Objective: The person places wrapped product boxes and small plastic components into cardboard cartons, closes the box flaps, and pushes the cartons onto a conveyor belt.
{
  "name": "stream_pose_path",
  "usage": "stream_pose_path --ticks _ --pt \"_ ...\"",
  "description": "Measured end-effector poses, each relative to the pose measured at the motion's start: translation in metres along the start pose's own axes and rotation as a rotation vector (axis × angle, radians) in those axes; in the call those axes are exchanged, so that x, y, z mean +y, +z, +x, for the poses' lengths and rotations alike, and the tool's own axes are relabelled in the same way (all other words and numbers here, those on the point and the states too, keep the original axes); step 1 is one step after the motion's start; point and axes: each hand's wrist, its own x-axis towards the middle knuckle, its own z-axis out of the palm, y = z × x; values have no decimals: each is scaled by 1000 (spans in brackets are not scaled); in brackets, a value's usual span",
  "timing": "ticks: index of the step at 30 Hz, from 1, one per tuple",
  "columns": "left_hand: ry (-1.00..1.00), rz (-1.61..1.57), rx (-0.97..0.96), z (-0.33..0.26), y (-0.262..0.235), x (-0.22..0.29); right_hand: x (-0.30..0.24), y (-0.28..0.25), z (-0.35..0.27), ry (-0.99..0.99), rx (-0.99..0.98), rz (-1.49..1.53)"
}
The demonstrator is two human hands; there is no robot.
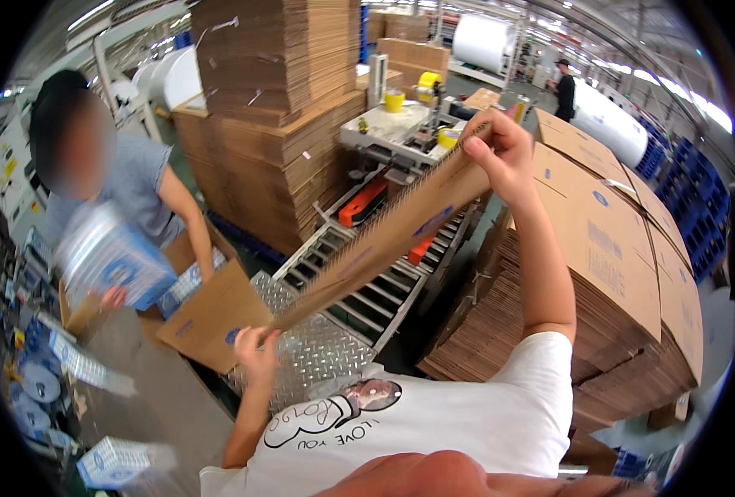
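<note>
Stretched between my hands is a flattened cardboard box [384, 236], tilted, its far right end raised. My right hand [504, 153] is closed round its upper end, thumb on the near face. Lower down, my left hand [258, 352] pinches the lower end. Close beside my left hand is an open carton with a flap [218, 319] hanging out. A co-worker [127, 174] at the left has one arm in that carton and a blurred blue-and-white plastic-wrapped pack [119, 261] by the other hand.
Below the flattened box run a roller conveyor [392, 294] and a diamond-plate metal surface [318, 356]. A tape machine [400, 124] stands beyond. Tall stacks of flat cardboard [251, 149] rise behind; another stack [591, 215] is at my right. Wrapped packs [123, 462] lie at lower left.
</note>
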Motion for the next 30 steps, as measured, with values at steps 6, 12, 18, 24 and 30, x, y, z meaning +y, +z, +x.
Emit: stream_pose_path --ticks 6,12,18,24,30 --pt "37 303 -167 10 -51 19 161 122 -107 -189 -572 -532" --pt "-222 675 72 -12 -93 16 142 174 -85 473 -1250 -470" --pt "-853 19 636 -71 -66 24 204 183 -70 248 -1280 -319" --pt "-943 -573 518 -82 -72 17 245 176 -35 -91 -1489 -675" --pt "-850 -876 506 -9 -73 -55 192 204 -19 64 -1412 -557"
